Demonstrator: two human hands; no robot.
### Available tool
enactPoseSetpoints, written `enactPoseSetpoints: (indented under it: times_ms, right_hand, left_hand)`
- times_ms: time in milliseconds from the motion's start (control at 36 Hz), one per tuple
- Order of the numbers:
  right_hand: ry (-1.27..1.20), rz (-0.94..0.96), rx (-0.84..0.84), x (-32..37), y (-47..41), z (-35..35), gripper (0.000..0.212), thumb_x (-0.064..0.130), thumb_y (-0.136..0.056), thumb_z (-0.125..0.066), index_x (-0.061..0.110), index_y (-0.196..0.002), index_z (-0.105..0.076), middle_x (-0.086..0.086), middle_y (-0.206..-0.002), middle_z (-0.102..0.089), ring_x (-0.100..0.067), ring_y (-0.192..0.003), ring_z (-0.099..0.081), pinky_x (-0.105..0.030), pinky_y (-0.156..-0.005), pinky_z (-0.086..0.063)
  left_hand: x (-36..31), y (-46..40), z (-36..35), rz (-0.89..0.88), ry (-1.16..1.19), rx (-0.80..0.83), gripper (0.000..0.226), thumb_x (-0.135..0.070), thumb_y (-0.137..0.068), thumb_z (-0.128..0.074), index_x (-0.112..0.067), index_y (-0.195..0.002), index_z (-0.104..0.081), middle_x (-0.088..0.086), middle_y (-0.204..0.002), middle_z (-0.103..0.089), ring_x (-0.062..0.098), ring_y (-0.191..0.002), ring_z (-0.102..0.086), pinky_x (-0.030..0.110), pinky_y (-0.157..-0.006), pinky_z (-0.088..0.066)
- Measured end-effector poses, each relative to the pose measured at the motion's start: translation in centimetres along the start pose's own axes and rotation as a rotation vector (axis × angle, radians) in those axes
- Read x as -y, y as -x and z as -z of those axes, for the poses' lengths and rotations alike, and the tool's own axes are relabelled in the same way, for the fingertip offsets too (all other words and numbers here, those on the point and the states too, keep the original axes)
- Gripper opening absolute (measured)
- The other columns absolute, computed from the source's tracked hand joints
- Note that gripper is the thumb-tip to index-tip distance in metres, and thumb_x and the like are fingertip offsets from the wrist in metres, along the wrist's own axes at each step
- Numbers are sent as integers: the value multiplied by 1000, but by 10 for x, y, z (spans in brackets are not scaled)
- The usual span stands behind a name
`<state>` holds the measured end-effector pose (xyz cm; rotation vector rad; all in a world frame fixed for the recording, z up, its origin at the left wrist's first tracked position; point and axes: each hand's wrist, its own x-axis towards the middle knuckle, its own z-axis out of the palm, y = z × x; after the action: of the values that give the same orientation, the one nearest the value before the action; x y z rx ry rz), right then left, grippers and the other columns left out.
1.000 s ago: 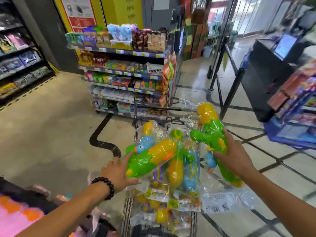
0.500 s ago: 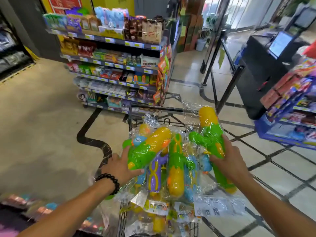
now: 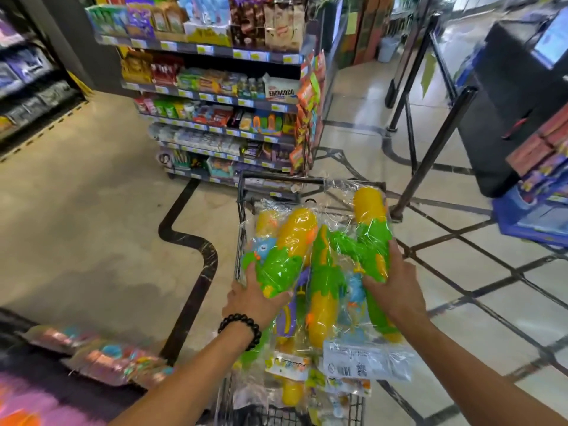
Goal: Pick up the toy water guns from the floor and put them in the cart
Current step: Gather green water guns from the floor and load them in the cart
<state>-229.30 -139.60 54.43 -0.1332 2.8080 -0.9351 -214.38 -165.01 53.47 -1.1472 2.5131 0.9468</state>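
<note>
Head view shows us standing over a black wire shopping cart [image 3: 242, 207] on the shiny tiled shop floor [image 3: 92, 210]. Our left hand [image 3: 256, 298], with a black bead bracelet [image 3: 241, 329] on the wrist, has its fingers wrapped around a green and yellow toy water gun in a clear plastic bag [image 3: 284, 250]. Our right hand [image 3: 395, 290] grips another green and yellow bagged water gun [image 3: 370, 238]. We hold both guns right over the cart. Between our hands, more bagged water guns [image 3: 322, 287] are piled up inside the cart. Past the cart stands a shelf rack full of bright snack packs [image 3: 215, 96]. Shiny pink packs [image 3: 101, 358] lie low on our left.
</note>
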Motion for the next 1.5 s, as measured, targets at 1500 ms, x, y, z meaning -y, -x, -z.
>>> enactPoseSetpoints:
  times_ms: [1500]
  right_hand:
    - [9,-129,90,-41,-51,-119,98,45,-93,-66,50,-158,7,-11,-157,-30,-45,-123,-52,-58,-93,-51]
  left_hand:
    - [-32,-99,-103,218,-80,-17,115,-89,-72,-56,-50,-154,14,21,-146,-27,43,-128,-43,56,-93,-50]
